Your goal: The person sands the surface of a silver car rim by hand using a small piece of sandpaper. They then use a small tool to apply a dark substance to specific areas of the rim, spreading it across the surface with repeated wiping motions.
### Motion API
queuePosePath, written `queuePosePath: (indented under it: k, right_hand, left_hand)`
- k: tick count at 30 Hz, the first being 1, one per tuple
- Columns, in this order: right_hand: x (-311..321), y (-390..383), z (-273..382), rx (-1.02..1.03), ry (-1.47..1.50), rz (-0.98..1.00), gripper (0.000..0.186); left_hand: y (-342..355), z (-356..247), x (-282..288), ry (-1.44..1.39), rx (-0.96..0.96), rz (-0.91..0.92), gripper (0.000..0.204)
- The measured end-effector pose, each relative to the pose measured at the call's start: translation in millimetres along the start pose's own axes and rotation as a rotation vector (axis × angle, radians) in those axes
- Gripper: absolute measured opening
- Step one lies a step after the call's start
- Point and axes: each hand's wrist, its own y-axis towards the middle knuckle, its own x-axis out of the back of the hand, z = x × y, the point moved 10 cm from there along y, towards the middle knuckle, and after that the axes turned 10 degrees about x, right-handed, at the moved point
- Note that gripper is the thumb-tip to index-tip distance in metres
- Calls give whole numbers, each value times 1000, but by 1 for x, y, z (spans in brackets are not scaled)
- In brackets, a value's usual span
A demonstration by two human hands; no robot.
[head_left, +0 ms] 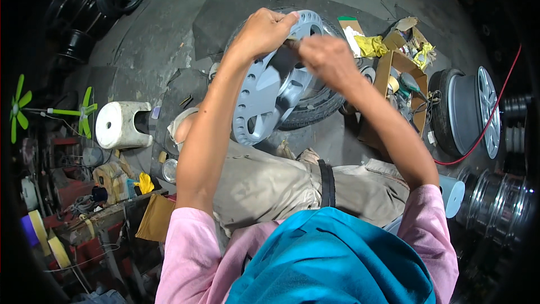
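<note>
A grey spoked wheel rim (pixel 260 91) with small round holes along its edge stands tilted in front of me, above my legs. My left hand (pixel 267 31) is closed on its top edge. My right hand (pixel 328 59), smeared by motion, is closed close by on the rim's right side. Something small and dark shows at its fingers, too blurred to name. Behind and beneath the rim a black tyre (pixel 318 111) lies flat on the floor.
An open cardboard box (pixel 384 79) of tools and supplies stands at the right, with yellow cloth (pixel 371 46) beyond it. Farther right are a tyred wheel (pixel 453 112) and a red hose (pixel 502 97). A white stool (pixel 112 125) and a green-bladed fan (pixel 85 111) are at the left.
</note>
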Motion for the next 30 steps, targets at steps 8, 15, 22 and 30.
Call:
queuePosePath:
  k: [8,15,22,30]
  right_hand:
    - [6,-12,2,13,-47,-36,11]
    - [11,-24,-6,44,16,-149,21]
    - [25,-19,-2,18,-80,-107,24]
    - [21,-13,8,28,-49,-77,38]
  left_hand:
    - [0,-3,0,0,6,48,53]
    - [-11,-11,2,6,-50,26,53]
    - [-19,-11,4,-3,-39,36,54]
    - [-20,-8,6,-42,0,34,52]
